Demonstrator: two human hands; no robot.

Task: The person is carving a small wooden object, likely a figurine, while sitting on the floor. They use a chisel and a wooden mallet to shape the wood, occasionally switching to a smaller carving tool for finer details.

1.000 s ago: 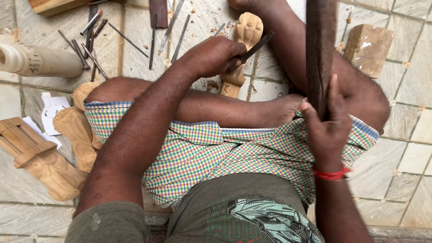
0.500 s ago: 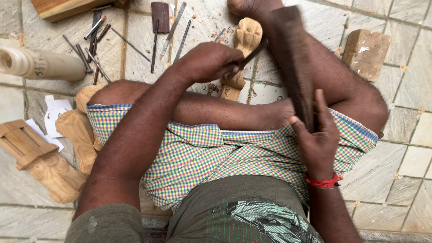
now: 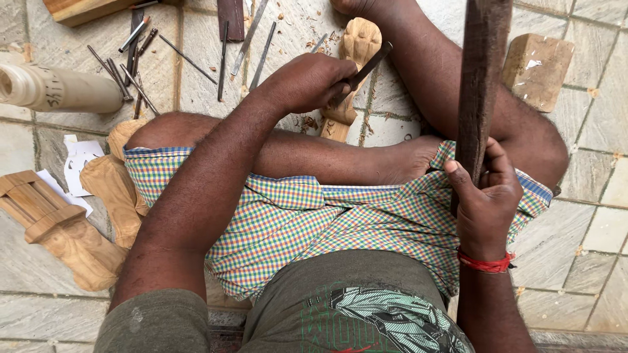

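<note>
I sit cross-legged on a stone floor. My left hand point(image 3: 307, 82) grips a dark metal chisel point(image 3: 366, 68) whose tip rests on a pale carved wooden figure point(image 3: 356, 46) lying on the floor between my legs. My right hand point(image 3: 484, 202), with a red thread at the wrist, is closed around a long dark wooden mallet stick point(image 3: 481, 78) held upright above my right knee, well clear of the chisel.
Several chisels and thin metal tools point(image 3: 131, 62) lie spread at the upper left beside a pale cylinder point(image 3: 59, 88). Carved wooden pieces point(image 3: 59, 229) and paper scraps point(image 3: 82, 160) lie at the left. A wooden block point(image 3: 540, 68) sits at the upper right.
The mallet stick tilted down toward the chisel half a second ago and has swung back up to vertical. My left hand and the chisel stayed on the carving.
</note>
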